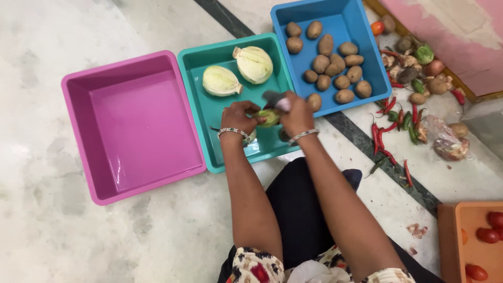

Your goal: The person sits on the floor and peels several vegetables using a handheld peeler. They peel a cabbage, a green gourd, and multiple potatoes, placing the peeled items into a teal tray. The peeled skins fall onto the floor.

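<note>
Left hand [238, 116] closed around small green vegetable [270, 117] over teal tub [195, 78]; right hand [296, 112] grips grey-handled peeler [276, 99]. Vegetable probably light, firm, slippery; best held by its ends.

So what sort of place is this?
Probably a home floor used for kitchen prep: a stone-tiled floor, plastic tubs of potatoes, and loose red chillies beside the hands.
</note>
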